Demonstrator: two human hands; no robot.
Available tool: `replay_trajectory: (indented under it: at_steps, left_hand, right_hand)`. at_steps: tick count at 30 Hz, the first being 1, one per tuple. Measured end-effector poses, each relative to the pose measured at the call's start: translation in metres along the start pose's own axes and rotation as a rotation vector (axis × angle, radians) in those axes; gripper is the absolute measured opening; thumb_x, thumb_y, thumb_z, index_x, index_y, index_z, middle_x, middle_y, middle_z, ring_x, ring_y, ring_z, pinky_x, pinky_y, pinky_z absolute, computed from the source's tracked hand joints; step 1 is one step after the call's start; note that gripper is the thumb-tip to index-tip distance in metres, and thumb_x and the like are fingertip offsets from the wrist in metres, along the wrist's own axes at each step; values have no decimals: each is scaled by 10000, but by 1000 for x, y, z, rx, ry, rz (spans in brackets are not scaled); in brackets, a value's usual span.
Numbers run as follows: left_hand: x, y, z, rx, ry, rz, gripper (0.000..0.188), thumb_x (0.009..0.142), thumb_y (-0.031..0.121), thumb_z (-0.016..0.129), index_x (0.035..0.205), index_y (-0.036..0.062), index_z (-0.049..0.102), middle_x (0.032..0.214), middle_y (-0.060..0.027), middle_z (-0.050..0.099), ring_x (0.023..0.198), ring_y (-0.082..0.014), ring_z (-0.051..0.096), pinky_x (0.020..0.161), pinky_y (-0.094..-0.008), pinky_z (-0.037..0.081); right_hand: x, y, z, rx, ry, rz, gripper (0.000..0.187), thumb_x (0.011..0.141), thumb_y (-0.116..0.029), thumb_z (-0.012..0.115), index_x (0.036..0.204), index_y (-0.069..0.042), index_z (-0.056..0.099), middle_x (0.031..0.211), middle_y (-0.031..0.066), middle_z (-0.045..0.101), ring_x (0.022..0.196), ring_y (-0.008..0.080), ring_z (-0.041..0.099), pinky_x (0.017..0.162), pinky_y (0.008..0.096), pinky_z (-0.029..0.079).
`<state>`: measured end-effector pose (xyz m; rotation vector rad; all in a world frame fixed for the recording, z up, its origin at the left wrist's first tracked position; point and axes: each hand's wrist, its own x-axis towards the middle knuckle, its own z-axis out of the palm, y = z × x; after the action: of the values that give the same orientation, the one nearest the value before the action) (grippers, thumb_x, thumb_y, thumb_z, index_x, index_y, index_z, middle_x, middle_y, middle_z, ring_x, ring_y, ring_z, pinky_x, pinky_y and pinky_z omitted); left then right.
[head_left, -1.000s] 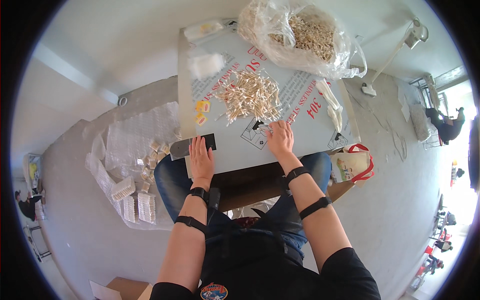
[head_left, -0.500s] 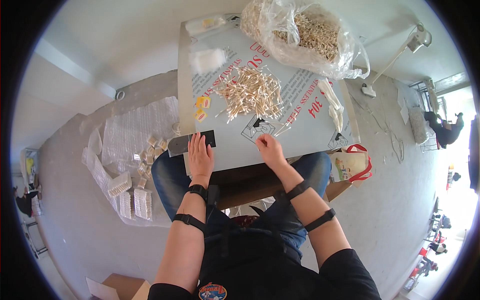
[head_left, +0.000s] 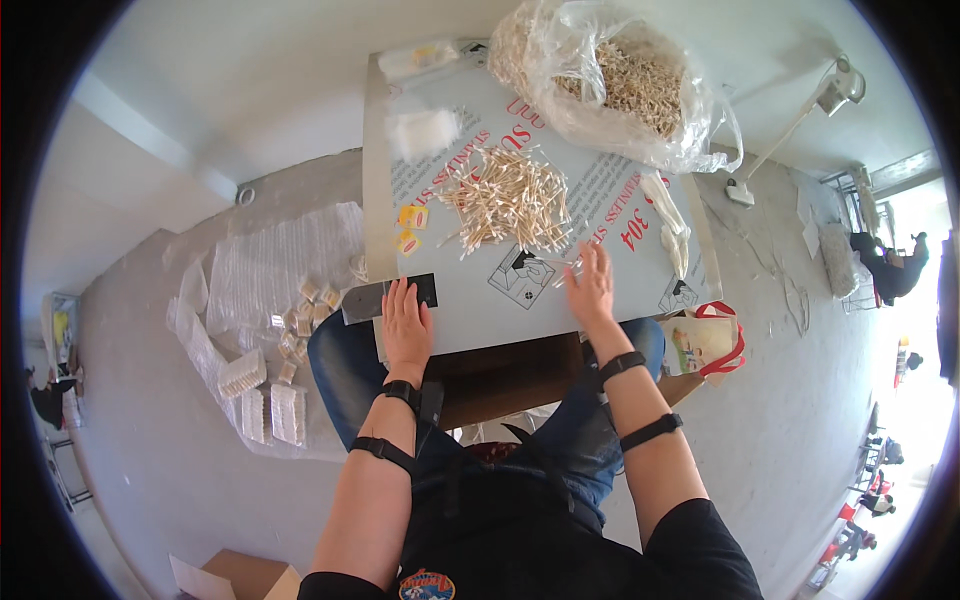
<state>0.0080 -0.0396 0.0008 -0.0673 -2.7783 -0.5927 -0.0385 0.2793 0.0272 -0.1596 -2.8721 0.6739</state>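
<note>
My left hand (head_left: 407,325) lies flat at the table's near left edge, fingers stretched over a flat dark grey and black piece (head_left: 425,290). My right hand (head_left: 592,288) is further right, fingers extended and nothing visibly gripped. Beside its fingertips a few loose cotton swabs (head_left: 562,263) lie on the tabletop. Just beyond, a heap of cotton swabs (head_left: 510,200) covers the middle of the table. To the heap's left are two small yellow cards or labels (head_left: 412,217).
A large clear bag of swabs (head_left: 640,90) fills the table's far right, with crumpled white gloves or cloth (head_left: 668,225) nearer. A whitish plastic stack (head_left: 425,133) sits far left. Left on the floor, packed swabs (head_left: 288,412) lie on plastic wrap (head_left: 280,250). A red-handled bag (head_left: 695,345) stands right.
My right hand has moved right and its closed fingers have opened out beside the loose swabs. My left hand stays in place on the dark piece. The whole view has shifted slightly.
</note>
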Motion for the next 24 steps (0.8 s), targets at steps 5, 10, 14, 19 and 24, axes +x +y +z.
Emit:
replay_trajectory:
  at_steps: [5, 10, 14, 19, 24]
  left_hand:
    - [2, 8, 1, 18, -36, -22, 376, 913, 153, 538, 1258, 4, 525, 1427, -148, 459, 1363, -317, 381, 1148, -464, 287]
    - [1, 6, -3, 26, -50, -35, 384, 906, 151, 542, 1261, 6, 525, 1426, -150, 458, 1365, -319, 379, 1150, -466, 282]
    - [2, 8, -1, 11, -53, -36, 392, 899, 145, 546, 1266, 8, 527, 1431, -149, 455, 1366, -319, 377, 1150, -467, 278]
    - [2, 8, -1, 8, -37, -40, 392, 895, 144, 554, 1263, 12, 533, 1432, -140, 459, 1365, -314, 381, 1148, -467, 279]
    - [2, 9, 1, -3, -21, -42, 387, 899, 142, 556, 1264, 14, 533, 1426, -138, 466, 1360, -311, 390, 1144, -467, 288]
  right_hand:
    - [26, 32, 7, -121, -64, 60, 618, 952, -363, 528, 1476, -100, 334, 1525, 189, 305, 1435, 343, 243, 1182, 461, 193]
    - [15, -31, 37, -142, -163, -108, 630, 953, -378, 512, 1484, -94, 324, 1525, 218, 298, 1450, 336, 221, 1196, 458, 148]
    - [3, -78, 58, -75, -126, -120, 622, 953, -360, 515, 1484, -97, 323, 1522, 223, 304, 1450, 341, 219, 1198, 459, 138]
    - [-11, -124, 78, 31, -100, -58, 622, 946, -305, 540, 1468, -50, 319, 1518, 237, 291, 1445, 353, 225, 1198, 462, 139]
    - [-27, -144, 88, 268, 17, -85, 548, 931, -181, 558, 1413, -14, 358, 1463, 242, 360, 1391, 381, 315, 1158, 459, 251]
